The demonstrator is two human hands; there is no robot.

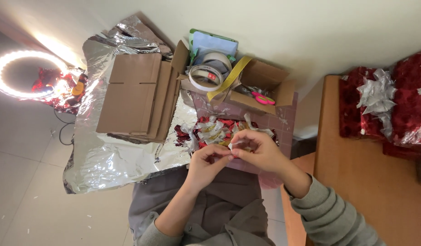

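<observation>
Lower centre: left hand and right hand, fingers pinched on a small white strip above unfinished red-and-silver foil pieces; finished red bundles upper right.

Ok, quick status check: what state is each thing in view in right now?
Left hand: pinching small white scrap.
Right hand: pinching the same scrap.
Cardboard box: open, flaps out.
Flat cartons: folded, stacked.
Ring light: on.
Silver foil: spread, crumpled.
</observation>
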